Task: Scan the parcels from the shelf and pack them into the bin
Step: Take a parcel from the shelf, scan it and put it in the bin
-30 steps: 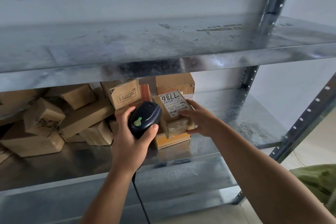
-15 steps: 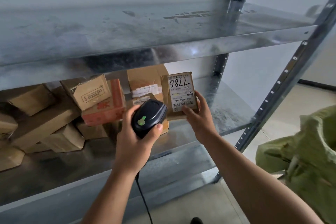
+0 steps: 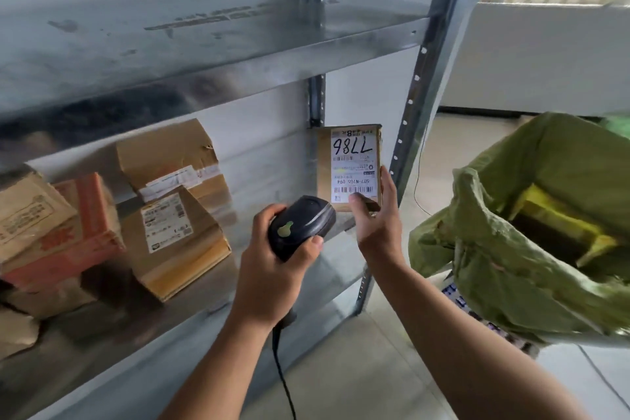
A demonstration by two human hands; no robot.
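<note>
The parcel [image 3: 324, 164] is held upright in the air in front of the shelf [image 3: 306, 269], off its right end, label [image 3: 356, 164] facing the person. The right hand [image 3: 378, 225] pinches it by the bottom edge only, thumb [image 3: 358, 203] on the front, fingers behind. The thumb lies on the lowest barcode [image 3: 354, 188], so a scan aimed there would likely fail or read partly; a smaller code higher up looks uncovered.

The left hand [image 3: 272, 269] is wrapped round the scanner [image 3: 300, 225], whose nose sits just beside the parcel's lower left corner. That looks very close and at a slant to the label, so I judge a missed read likely unless it backs off and squares up.

With such a low pinch on a tall parcel, it could tip or slip out on the swing to the bin [image 3: 477, 249], which stands open to the right, near the shelf post.

The cable [image 3: 283, 378] hangs down from the scanner past the shelf's front edge and could snag there. The other parcels [image 3: 170, 232] lie stacked on the shelf to the left, well apart from both hands
</note>
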